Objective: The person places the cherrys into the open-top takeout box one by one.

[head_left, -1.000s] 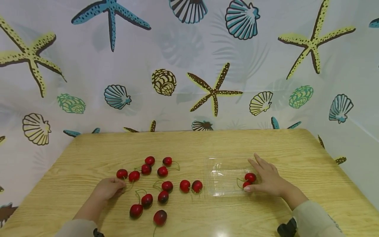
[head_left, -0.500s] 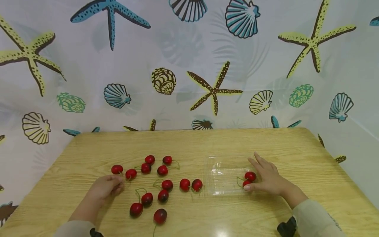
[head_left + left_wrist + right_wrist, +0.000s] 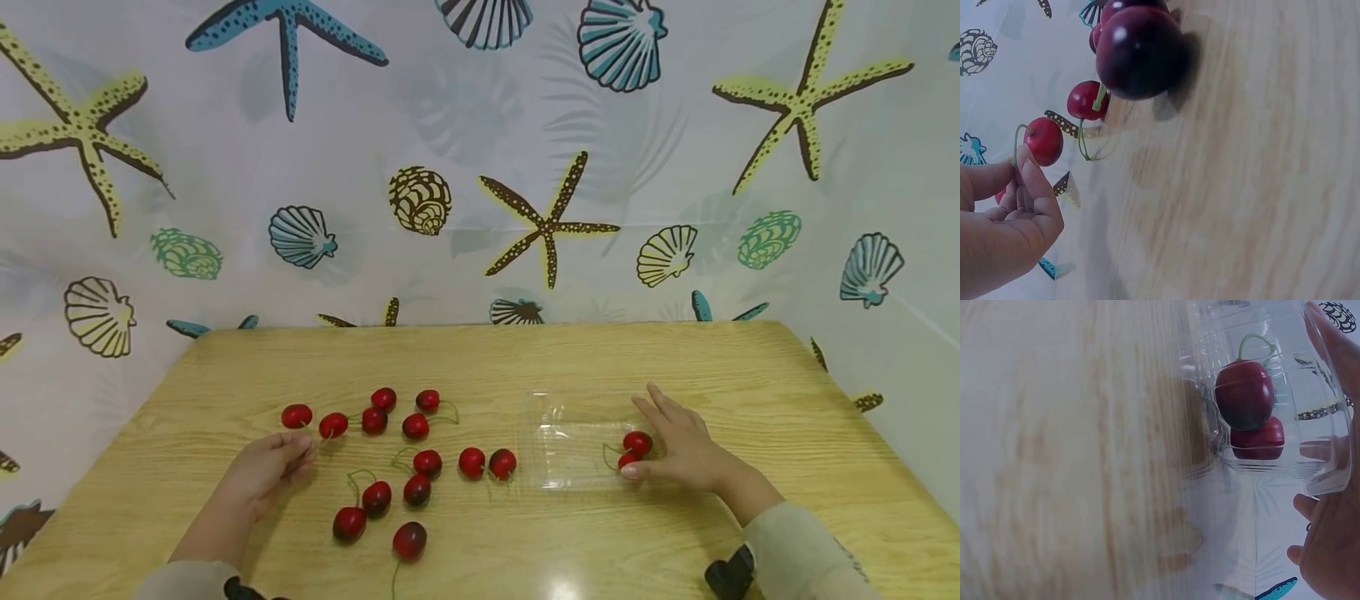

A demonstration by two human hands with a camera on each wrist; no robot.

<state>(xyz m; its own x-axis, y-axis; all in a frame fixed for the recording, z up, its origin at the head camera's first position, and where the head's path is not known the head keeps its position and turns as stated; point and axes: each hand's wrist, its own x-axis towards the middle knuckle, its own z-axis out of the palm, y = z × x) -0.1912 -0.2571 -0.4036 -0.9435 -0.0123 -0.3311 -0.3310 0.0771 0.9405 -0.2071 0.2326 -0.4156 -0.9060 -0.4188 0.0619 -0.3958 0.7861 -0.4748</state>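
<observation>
In the head view my left hand [image 3: 268,471] is at the left of the table. Its thumb and fingertips pinch the green stem of a red cherry [image 3: 1044,141], as the left wrist view shows. A pair of cherries lies just beyond these fingers, one cherry [image 3: 297,416] left and another cherry [image 3: 333,425] right. At the right, my right hand [image 3: 686,450] holds the end of a clear plastic box [image 3: 551,483], thumb at the near side and fingers toward the far side. Two joined cherries [image 3: 1245,395] with a green stem lie in the box.
Several more cherries [image 3: 417,490] lie in pairs across the left and middle of the wooden table [image 3: 600,358]. Two cherries [image 3: 472,462] lie close to the box's left edge. One lone cherry [image 3: 409,541] lies nearest the front. A patterned cloth [image 3: 450,275] hangs behind.
My left hand has moved slightly left and away from me, and the pair of cherries at its fingers shifted the same way. The right hand and the box stay in place.
</observation>
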